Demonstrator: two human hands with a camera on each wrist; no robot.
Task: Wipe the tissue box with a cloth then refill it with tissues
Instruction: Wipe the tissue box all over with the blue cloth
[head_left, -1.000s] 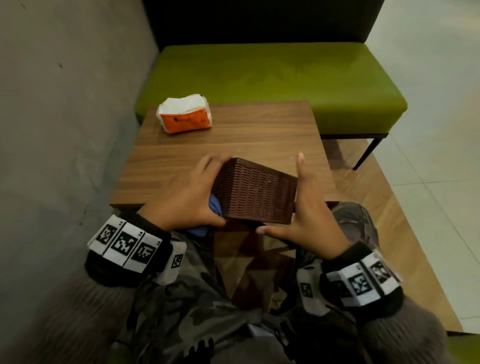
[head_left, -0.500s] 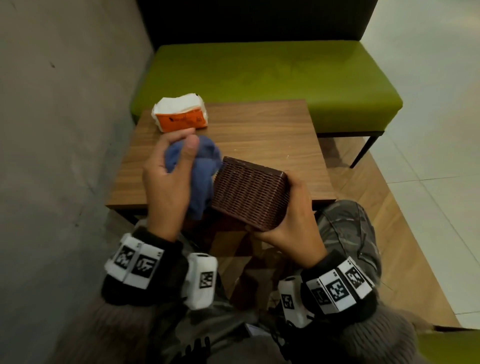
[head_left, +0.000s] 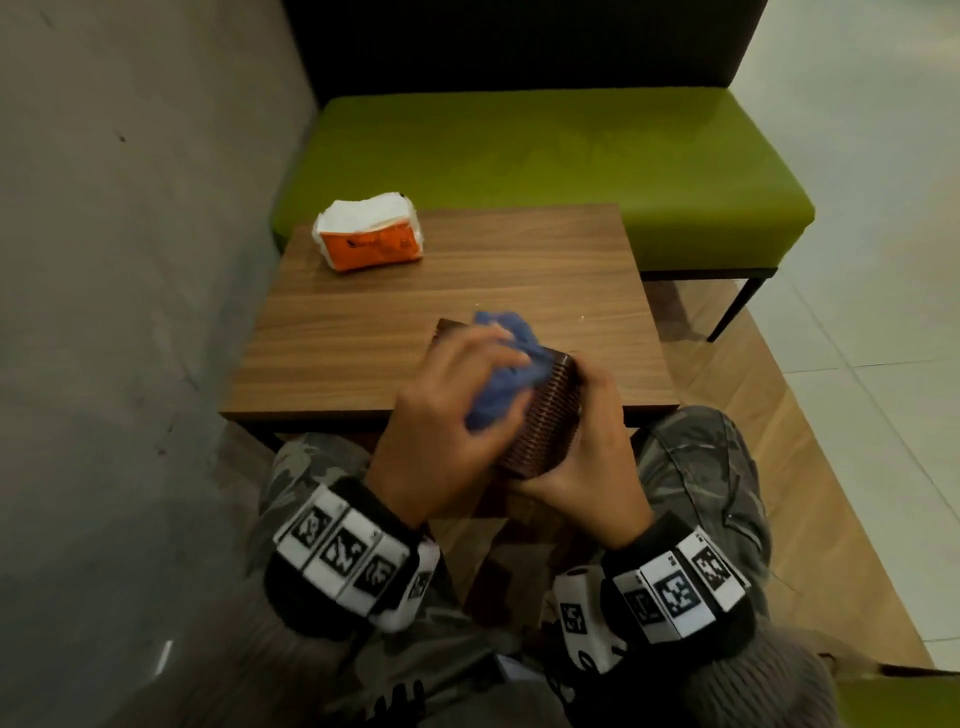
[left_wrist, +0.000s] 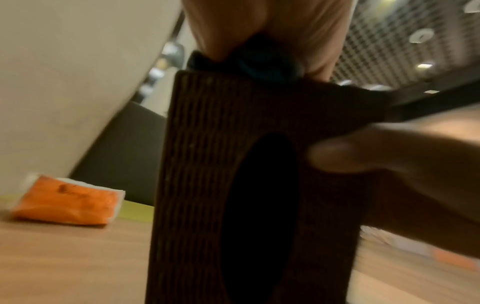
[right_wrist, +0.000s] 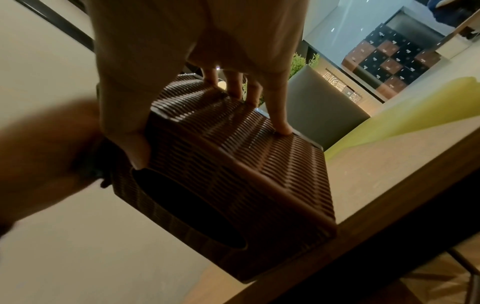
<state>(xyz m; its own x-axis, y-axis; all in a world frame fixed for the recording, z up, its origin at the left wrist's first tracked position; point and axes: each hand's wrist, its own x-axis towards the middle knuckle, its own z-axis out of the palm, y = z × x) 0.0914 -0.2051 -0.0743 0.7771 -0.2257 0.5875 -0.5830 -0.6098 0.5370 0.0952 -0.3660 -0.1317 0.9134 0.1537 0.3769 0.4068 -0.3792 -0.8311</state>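
Observation:
A dark brown woven tissue box (head_left: 545, 421) is held tilted above the near edge of the wooden table (head_left: 363, 332). My right hand (head_left: 592, 441) grips it from the right side, thumb near its oval slot (right_wrist: 187, 207), fingers (right_wrist: 280, 115) over the far face. My left hand (head_left: 447, 415) holds a crumpled blue cloth (head_left: 504, 374) and presses it on the box's upper face. In the left wrist view the box (left_wrist: 207, 185) stands on end with the cloth (left_wrist: 259, 63) at its top edge. An orange and white tissue pack (head_left: 370, 239) lies at the table's far left.
A green bench seat (head_left: 519, 171) with a dark backrest stands behind the table. A grey wall (head_left: 130, 260) runs along the left. My knees in camouflage trousers (head_left: 701, 467) sit under the table's near edge. Pale floor tiles lie at the right.
My left hand lifted the cloth up beside the box, then brought it down over the box's top face. The right hand turned the box and closed round it.

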